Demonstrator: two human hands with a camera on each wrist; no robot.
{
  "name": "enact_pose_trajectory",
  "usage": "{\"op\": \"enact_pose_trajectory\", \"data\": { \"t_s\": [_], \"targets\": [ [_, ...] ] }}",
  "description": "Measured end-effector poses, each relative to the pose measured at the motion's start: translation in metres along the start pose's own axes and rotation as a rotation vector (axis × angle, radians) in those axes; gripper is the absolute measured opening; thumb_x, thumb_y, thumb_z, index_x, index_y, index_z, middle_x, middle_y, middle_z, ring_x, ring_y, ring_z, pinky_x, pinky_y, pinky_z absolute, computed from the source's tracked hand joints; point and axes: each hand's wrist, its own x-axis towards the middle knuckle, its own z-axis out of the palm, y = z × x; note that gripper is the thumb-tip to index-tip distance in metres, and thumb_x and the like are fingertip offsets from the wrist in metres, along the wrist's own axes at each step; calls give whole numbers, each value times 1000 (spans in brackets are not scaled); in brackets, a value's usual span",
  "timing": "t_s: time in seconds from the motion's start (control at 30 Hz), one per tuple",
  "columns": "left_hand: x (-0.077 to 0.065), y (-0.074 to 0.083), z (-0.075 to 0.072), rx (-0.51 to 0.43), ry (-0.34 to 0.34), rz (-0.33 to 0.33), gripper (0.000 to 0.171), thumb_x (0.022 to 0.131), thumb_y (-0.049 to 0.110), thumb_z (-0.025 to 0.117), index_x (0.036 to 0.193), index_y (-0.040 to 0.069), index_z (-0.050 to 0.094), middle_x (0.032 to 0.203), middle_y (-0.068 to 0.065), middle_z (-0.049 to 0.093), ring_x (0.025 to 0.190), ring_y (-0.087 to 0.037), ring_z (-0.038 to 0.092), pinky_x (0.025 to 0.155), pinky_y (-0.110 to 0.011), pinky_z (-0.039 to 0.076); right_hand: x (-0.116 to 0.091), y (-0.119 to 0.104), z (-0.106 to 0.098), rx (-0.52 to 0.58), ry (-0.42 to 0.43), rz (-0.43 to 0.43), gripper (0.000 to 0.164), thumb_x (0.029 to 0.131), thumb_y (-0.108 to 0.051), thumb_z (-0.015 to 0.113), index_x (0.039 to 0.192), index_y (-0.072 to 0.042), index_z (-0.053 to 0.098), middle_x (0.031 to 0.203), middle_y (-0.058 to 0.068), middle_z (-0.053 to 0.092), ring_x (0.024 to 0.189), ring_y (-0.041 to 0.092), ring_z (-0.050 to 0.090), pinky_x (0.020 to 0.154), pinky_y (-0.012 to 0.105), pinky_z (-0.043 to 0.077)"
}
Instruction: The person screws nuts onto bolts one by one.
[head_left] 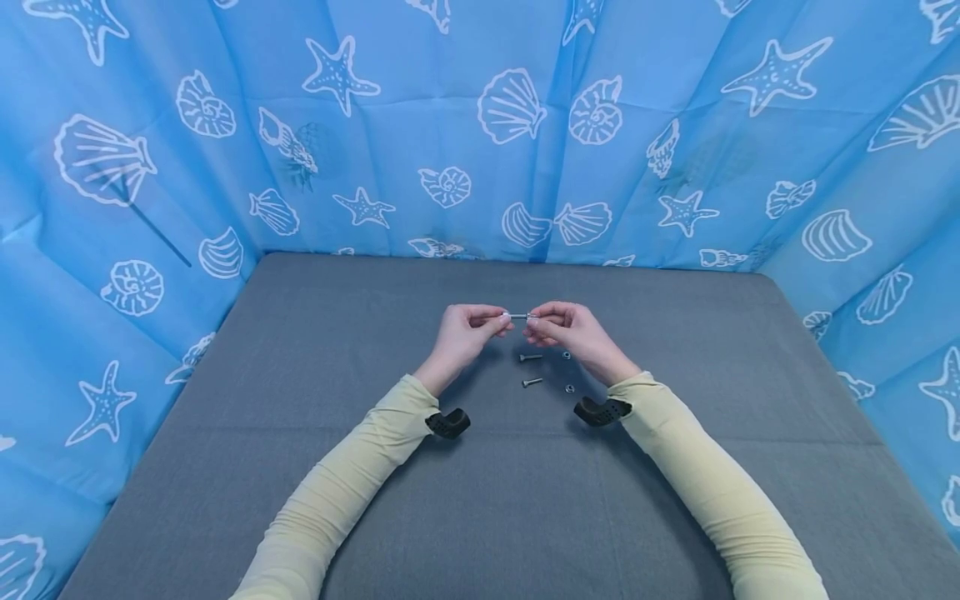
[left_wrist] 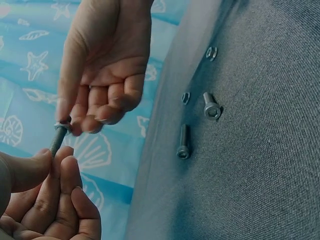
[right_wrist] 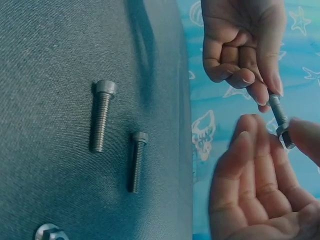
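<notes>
In the head view both hands meet above the grey table. My left hand (head_left: 467, 332) pinches one end of a metal bolt (head_left: 519, 316) between thumb and fingers, its head hidden by the fingertips. At the other end, my right hand (head_left: 566, 329) has thumb and forefinger on a flanged nut (left_wrist: 63, 126), which sits around the threaded shank. The right wrist view shows the bolt's tip poking out past the nut (right_wrist: 283, 132). Two more socket-head bolts (head_left: 530, 357) (right_wrist: 102, 115) lie below the hands, with two loose flanged nuts (head_left: 567, 355) (left_wrist: 212, 53) to their right.
Grey cloth covers the table (head_left: 465, 508). A blue curtain (head_left: 442, 142) with white shell and starfish prints hangs behind it and along both sides. Black wrist mounts (head_left: 447, 423) stick out inward from both light yellow sleeves (head_left: 337, 479).
</notes>
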Motion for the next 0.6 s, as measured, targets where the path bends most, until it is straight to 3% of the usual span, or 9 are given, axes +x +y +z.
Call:
{"op": "enact_pose_trajectory", "data": {
  "t_s": [0.13, 0.27, 0.4, 0.6],
  "targets": [
    [0, -1, -1, -2, 4, 1, 25, 90, 13, 68, 107, -5, 69, 87, -10, 72, 93, -38, 66, 84, -53, 50, -1, 0, 1, 10, 3, 33, 37, 98, -29, 57, 115, 4, 57, 105, 23, 65, 86, 22, 67, 82, 45, 54],
    [0, -2, -1, 1, -5, -9, 28, 91, 13, 67, 109, -7, 68, 88, -11, 72, 95, -39, 65, 84, -54, 50, -1, 0, 1, 45, 7, 3, 36, 97, -22, 60, 123, 1, 51, 113, 29, 61, 88, 22, 67, 87, 52, 50],
    [0, -2, 0, 6, -9, -23, 28, 91, 16, 68, 109, -5, 69, 89, -11, 72, 95, -37, 66, 85, -51, 51, -1, 0, 1, 32, 0, -20, 39, 95, -17, 62, 125, 5, 50, 115, 32, 58, 90, 23, 67, 89, 57, 47],
    [-2, 2, 0, 13, -10, -36, 29, 91, 17, 67, 110, -5, 68, 92, -13, 72, 95, -33, 67, 85, -50, 51, -1, 2, 2, 7, -12, 29, 42, 98, -30, 57, 120, 6, 55, 112, 31, 59, 91, 28, 66, 86, 50, 50]
  ]
}}
